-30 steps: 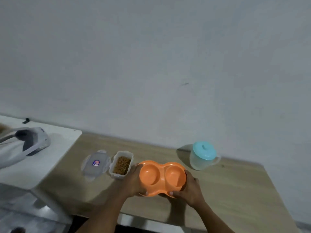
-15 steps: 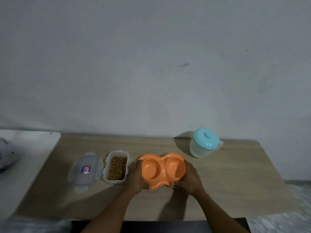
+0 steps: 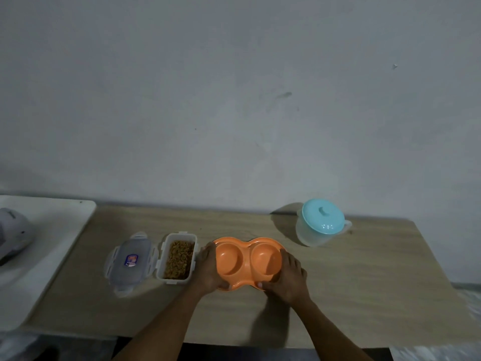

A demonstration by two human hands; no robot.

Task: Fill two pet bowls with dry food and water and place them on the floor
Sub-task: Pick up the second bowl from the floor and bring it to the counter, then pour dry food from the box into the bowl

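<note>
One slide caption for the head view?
Left hand and right hand grip an empty orange plastic double bowl at a wooden table.

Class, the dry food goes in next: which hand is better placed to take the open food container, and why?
Probably the left hand: it grips the orange bowl at the end beside the food container. The right hand grips the opposite end, with the bowl between it and the container.

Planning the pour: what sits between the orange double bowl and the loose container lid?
The open container of dry food, with the left hand gripping the orange double bowl beside it; head view shows this.
</note>
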